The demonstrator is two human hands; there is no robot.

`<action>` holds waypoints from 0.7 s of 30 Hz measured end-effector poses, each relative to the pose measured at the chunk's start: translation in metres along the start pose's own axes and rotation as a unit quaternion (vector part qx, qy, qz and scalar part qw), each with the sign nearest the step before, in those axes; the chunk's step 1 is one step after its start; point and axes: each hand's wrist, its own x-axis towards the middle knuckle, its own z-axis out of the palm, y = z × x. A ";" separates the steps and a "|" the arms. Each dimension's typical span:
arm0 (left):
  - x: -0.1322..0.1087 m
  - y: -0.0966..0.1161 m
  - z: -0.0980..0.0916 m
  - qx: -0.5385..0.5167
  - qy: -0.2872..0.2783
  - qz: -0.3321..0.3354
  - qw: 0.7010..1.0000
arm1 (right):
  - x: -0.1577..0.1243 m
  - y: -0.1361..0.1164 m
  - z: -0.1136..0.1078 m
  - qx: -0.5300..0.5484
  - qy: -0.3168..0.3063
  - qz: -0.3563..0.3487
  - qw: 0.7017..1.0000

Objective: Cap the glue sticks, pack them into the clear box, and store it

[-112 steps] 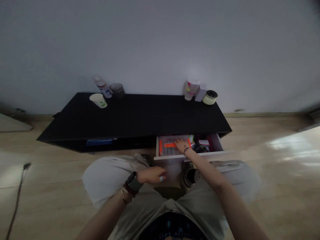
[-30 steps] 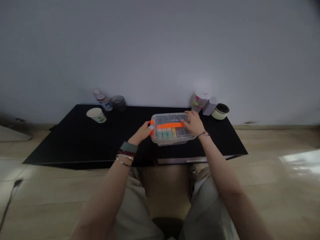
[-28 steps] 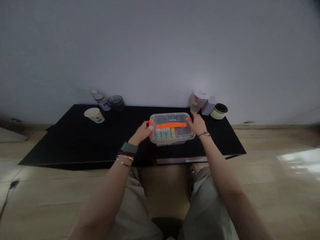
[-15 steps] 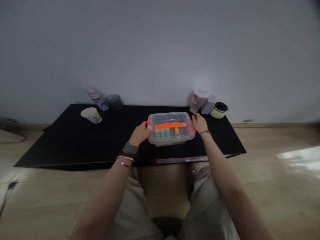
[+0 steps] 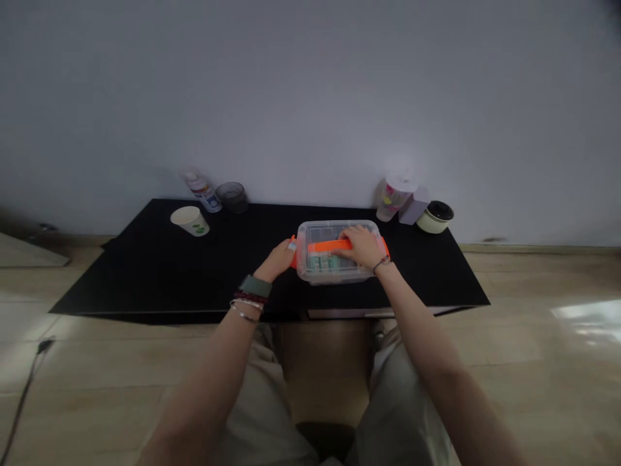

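Clasping, on a flat black tabletop [image 5: 145, 285], one clear plastic lidded box [image 5: 330, 275] by its orange end clip [image 5: 293, 254] with curled left hand [image 5: 278, 260], while pressing open right hand [image 5: 363, 246] flat onto the single orange strap [image 5: 323, 246].

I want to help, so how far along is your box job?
Done: the box sits on the black cabinet, and the drawer looks shut. In hand: left hand at its end, right hand on the orange strap. Left: the lid is still on.
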 end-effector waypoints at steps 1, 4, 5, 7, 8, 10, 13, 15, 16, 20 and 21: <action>0.000 -0.001 0.000 -0.050 -0.012 -0.008 0.999 | 0.000 0.001 -0.001 0.006 0.003 0.003 1.000; 0.001 -0.002 -0.001 -0.147 -0.059 -0.045 0.986 | 0.000 0.006 -0.002 0.035 0.019 0.003 0.999; 0.001 -0.002 -0.001 -0.160 -0.068 -0.053 0.983 | -0.001 0.008 -0.003 0.044 0.024 0.002 0.999; 0.002 -0.001 0.000 -0.167 -0.071 -0.054 0.982 | -0.002 0.012 -0.004 0.058 0.030 0.000 0.998; 0.003 0.000 0.001 -0.166 -0.067 -0.047 0.983 | -0.003 0.014 -0.004 0.065 0.032 -0.002 0.997; 0.005 0.000 0.003 -0.154 -0.052 -0.026 0.986 | -0.004 0.018 -0.004 0.077 0.037 0.000 0.996; 0.007 0.000 0.006 -0.135 -0.039 0.006 0.990 | -0.004 0.021 -0.002 0.092 0.045 0.006 0.995; 0.007 -0.001 0.006 -0.131 -0.038 0.019 0.990 | -0.004 0.022 0.000 0.107 0.052 0.004 0.993; 0.008 -0.001 0.006 -0.133 -0.039 0.023 0.990 | -0.004 0.023 0.000 0.118 0.055 0.000 0.991; 0.009 -0.004 0.006 -0.147 -0.038 0.001 0.988 | -0.001 0.031 -0.007 0.211 0.118 0.009 0.970; 0.009 -0.005 0.005 -0.151 -0.035 -0.010 0.988 | 0.000 0.036 -0.012 0.246 0.154 0.024 0.957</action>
